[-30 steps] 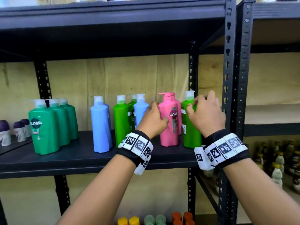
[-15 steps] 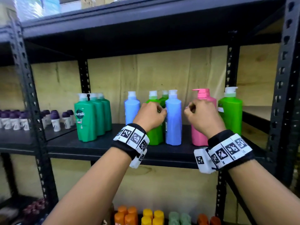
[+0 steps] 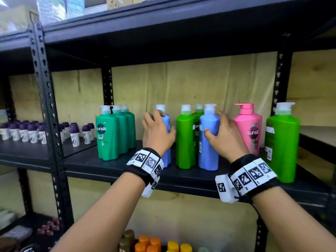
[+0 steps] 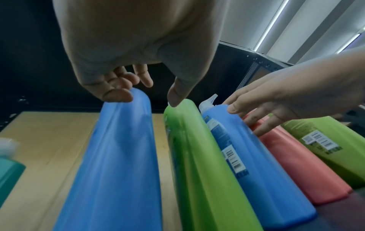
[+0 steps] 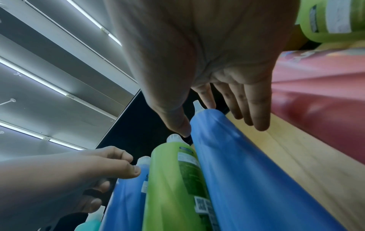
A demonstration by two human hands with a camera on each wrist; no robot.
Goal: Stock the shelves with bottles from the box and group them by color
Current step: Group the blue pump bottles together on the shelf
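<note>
On the black shelf [image 3: 101, 165], bottles stand in mixed colours. My left hand [image 3: 158, 124] [image 4: 146, 93] curls round the shoulder of the left blue bottle [image 3: 167, 125] [image 4: 118, 156], and its thumb also touches the light green bottle [image 3: 185, 142] [image 4: 197, 156] beside it. My right hand [image 3: 216, 124] [image 5: 217, 125] lies open at the right blue bottle [image 3: 208, 151] [image 5: 247, 179]. Its thumb is on the bottle's front and its straight fingers run along the right side. A pink bottle [image 3: 249, 128] and another light green bottle [image 3: 281, 146] stand further right.
Three dark green bottles [image 3: 109, 137] stand together at the shelf's left end. Small purple-capped roll-ons [image 3: 32, 133] fill the neighbouring shelf beyond the upright post [image 3: 45, 106]. Orange and yellow bottles [image 3: 149, 242] stand on the shelf below. Another shelf board hangs close above the bottle tops.
Both hands left the pink and right green bottles and moved left. From loose fists they opened and now lie on the two blue bottles. The view shifted left too.
</note>
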